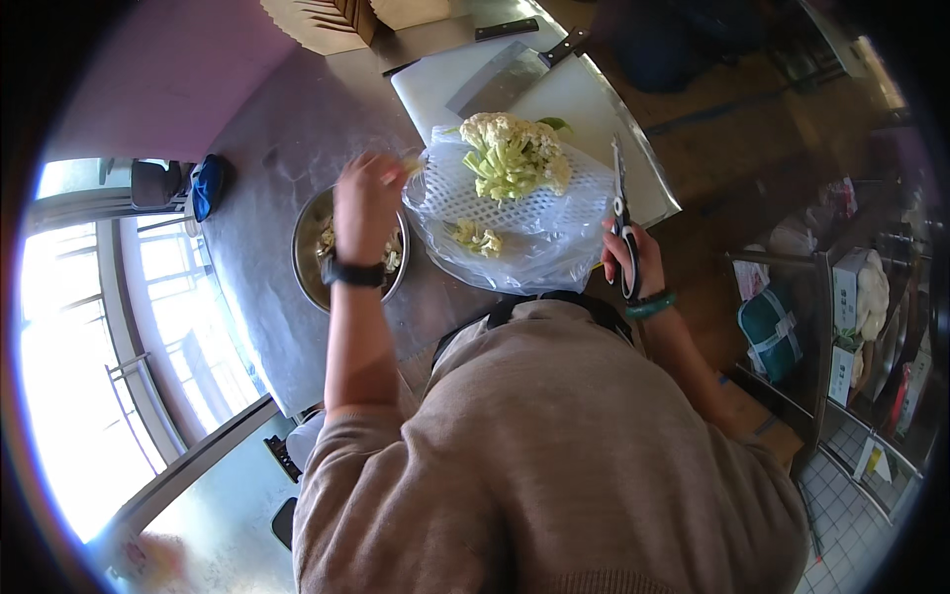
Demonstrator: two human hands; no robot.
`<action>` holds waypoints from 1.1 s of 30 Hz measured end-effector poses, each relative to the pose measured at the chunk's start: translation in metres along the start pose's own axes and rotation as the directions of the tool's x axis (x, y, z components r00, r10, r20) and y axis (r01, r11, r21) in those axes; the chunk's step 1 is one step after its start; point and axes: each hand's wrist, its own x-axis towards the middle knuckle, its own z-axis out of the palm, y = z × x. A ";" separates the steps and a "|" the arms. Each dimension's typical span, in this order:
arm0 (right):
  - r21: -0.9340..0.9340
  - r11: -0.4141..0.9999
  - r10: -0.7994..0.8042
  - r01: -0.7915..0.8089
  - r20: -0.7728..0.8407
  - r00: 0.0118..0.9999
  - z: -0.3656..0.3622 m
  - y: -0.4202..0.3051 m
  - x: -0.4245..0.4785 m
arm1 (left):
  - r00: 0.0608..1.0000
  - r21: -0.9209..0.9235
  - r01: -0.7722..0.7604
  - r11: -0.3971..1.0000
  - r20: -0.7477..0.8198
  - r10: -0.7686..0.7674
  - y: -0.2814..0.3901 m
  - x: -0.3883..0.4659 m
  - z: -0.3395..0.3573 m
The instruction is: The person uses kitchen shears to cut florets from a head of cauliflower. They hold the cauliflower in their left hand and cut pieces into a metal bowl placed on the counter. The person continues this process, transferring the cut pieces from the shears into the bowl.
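A cauliflower head (512,157) lies on a clear plastic bag (534,256) with white foam netting (453,178), and cut florets (477,237) rest below it. My right hand (634,260) holds black-handled kitchen scissors (622,200), blades pointing away from me. Over the right part of a round steel bowl (300,278) is my left hand (371,197), blurred, its fingers on a small pale yellow-green piece, probably cauliflower. Some florets (392,252) show in the bowl; my wrist and forearm hide the rest.
A white cutting board (594,111) carries a cleaver (501,78) beyond the cauliflower, and a second knife's black handle (507,29) lies at its far edge. Cardboard trays (326,26) stand at the far left. A loaded rack (820,327) is at the right.
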 end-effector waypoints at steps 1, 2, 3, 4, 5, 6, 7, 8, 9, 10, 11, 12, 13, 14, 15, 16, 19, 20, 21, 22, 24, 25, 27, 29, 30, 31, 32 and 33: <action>-0.008 1.000 0.005 -0.005 0.004 1.000 0.003 -0.001 0.004 | 0.994 0.057 0.097 0.994 0.034 -0.099 -0.020 -0.018 -0.008; 0.009 0.999 0.047 -0.048 0.013 0.999 0.005 -0.001 0.009 | 0.994 0.166 0.099 0.981 0.020 -0.103 -0.037 -0.036 -0.011; -0.008 0.998 0.065 -0.065 0.026 0.998 0.008 -0.002 0.012 | 0.994 0.270 0.102 0.958 0.002 -0.106 -0.041 -0.047 -0.015; -0.023 0.996 0.083 -0.082 0.037 0.996 0.011 -0.002 0.016 | 0.980 0.300 0.169 0.939 0.049 -0.192 -0.041 -0.055 -0.014; -0.037 0.994 0.101 -0.099 0.047 0.994 0.012 -0.002 0.019 | 0.989 0.257 0.133 0.957 0.029 -0.145 -0.040 -0.058 -0.007; -0.071 0.995 0.078 -0.074 0.051 0.996 0.013 -0.002 0.024 | 0.990 0.167 0.124 0.978 0.039 -0.133 -0.029 -0.058 0.000; -0.048 0.998 0.029 -0.028 0.020 0.999 0.016 -0.001 0.031 | 0.992 0.074 0.112 0.991 0.050 -0.116 -0.013 -0.055 0.009; -0.026 0.999 -0.019 0.019 -0.014 1.000 0.019 0.001 0.039 | 0.998 0.010 0.036 0.999 0.049 -0.037 0.007 -0.051 0.020; -0.009 0.998 -0.070 0.070 -0.043 0.997 0.020 0.001 0.050 | 0.999 -0.054 -0.037 0.998 0.037 0.039 0.027 -0.048 0.032; -0.029 0.997 -0.073 0.071 -0.057 0.996 0.019 0.000 0.062 | 0.994 -0.073 -0.077 0.994 0.068 0.082 0.045 -0.044 0.044; -0.033 0.996 -0.085 0.082 -0.096 0.992 0.020 -0.001 0.074 | 0.987 -0.091 -0.117 0.989 0.098 0.125 0.061 -0.039 0.057; -0.037 0.995 -0.095 0.091 -0.135 0.986 0.023 -0.002 0.086 | 0.982 -0.042 -0.163 0.986 0.087 0.166 0.072 -0.035 0.073; -0.040 0.994 -0.106 0.101 -0.175 0.979 0.026 -0.004 0.095 | 0.975 0.009 -0.209 0.978 0.077 0.208 0.076 -0.033 0.089; -0.119 0.992 -0.071 0.052 -0.161 0.984 0.028 -0.006 0.101 | 0.972 0.025 -0.225 0.974 0.081 0.223 0.076 -0.032 0.101; -0.196 0.981 -0.037 0.007 -0.150 0.988 0.031 -0.009 0.108 | 0.967 0.043 -0.244 0.969 0.084 0.240 0.075 -0.029 0.108; -0.271 0.962 -0.002 -0.037 -0.144 0.990 0.032 -0.012 0.113 | 0.962 0.061 -0.264 0.963 0.088 0.258 0.075 -0.027 0.115; -0.104 0.992 0.054 -0.074 -0.178 0.983 0.037 -0.012 0.119 | 0.940 0.119 -0.336 0.934 -0.022 0.341 0.075 -0.020 0.126; -0.072 0.996 0.048 -0.061 -0.163 0.985 0.034 -0.013 0.119 | 0.915 0.179 -0.388 0.904 -0.041 0.401 0.075 -0.017 0.135; -0.020 0.999 0.045 -0.049 -0.154 0.987 0.034 -0.013 0.119 | 0.907 0.198 -0.409 0.891 -0.019 0.421 0.078 -0.016 0.141; 0.033 0.999 0.041 -0.036 -0.145 0.989 0.033 -0.013 0.118 | 0.898 0.216 -0.431 0.876 0.003 0.441 0.081 -0.014 0.147; 0.089 0.996 0.022 -0.012 -0.108 0.994 0.029 -0.009 0.117 | 0.880 0.289 -0.457 0.841 0.008 0.476 0.086 -0.013 0.156; 0.109 0.994 0.022 -0.011 -0.108 0.994 0.026 -0.006 0.117 | 0.889 0.283 -0.439 0.853 0.002 0.457 0.088 -0.009 0.160; 0.149 0.989 0.027 -0.012 -0.101 0.994 0.022 0.001 0.115 | 0.910 0.272 -0.397 0.876 -0.007 0.415 0.091 -0.001 0.165; 0.152 0.988 0.048 -0.035 -0.082 0.995 0.020 0.004 0.114 | 0.906 0.286 -0.420 0.861 0.072 0.418 0.092 0.005 0.166; 0.166 0.984 0.074 -0.060 -0.076 0.994 0.019 0.006 0.114 | 0.901 0.293 -0.433 0.853 0.110 0.420 0.092 0.009 0.167; 0.179 0.980 0.099 -0.085 -0.069 0.993 0.018 0.008 0.114 | 0.909 0.262 -0.412 0.873 0.060 0.412 0.089 0.014 0.168; 0.181 0.978 0.115 -0.105 -0.045 0.992 0.017 0.010 0.115 | 0.916 0.230 -0.392 0.891 0.009 0.400 0.081 0.020 0.165; 0.186 0.975 0.132 -0.125 -0.026 0.991 0.014 0.014 0.115 | 0.920 0.194 -0.377 0.906 -0.036 0.391 0.072 0.023 0.162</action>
